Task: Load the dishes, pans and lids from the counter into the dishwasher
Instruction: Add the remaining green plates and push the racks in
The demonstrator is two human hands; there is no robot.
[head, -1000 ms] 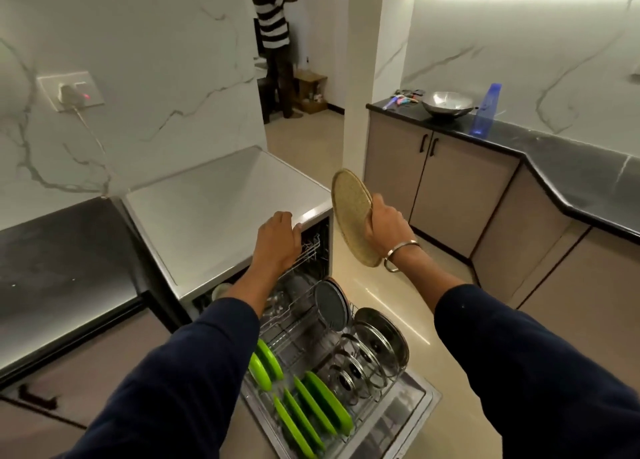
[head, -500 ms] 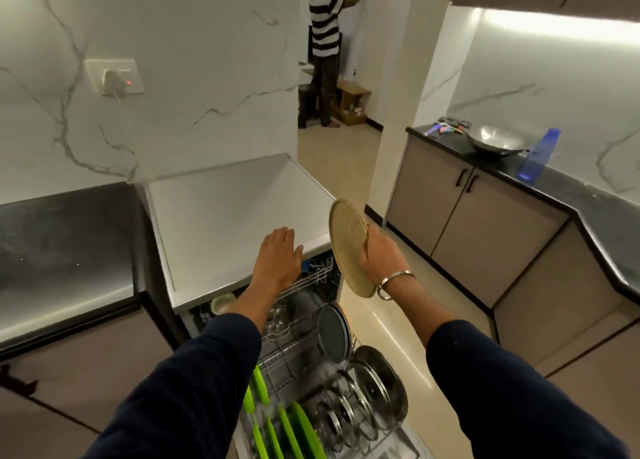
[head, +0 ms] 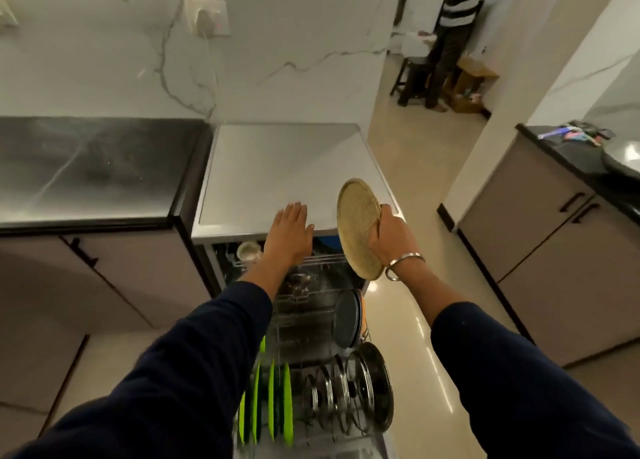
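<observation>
Overhead, from the head view, a round tan plate (head: 358, 228) is held on edge, nearly upright, its face turned leftward and its long axis running up from the dishwasher (head: 277, 167) opening. It is gripped at its right rim by the right hand (head: 391, 236), just above the dishwasher's front right corner. The left hand (head: 289, 233), fingers straight and holding nothing, is laid flat on the dishwasher's top front edge, left of the plate. Green plates (head: 273, 403) and lids (head: 349, 389) are stood in the lower rack (head: 301, 323).
</observation>
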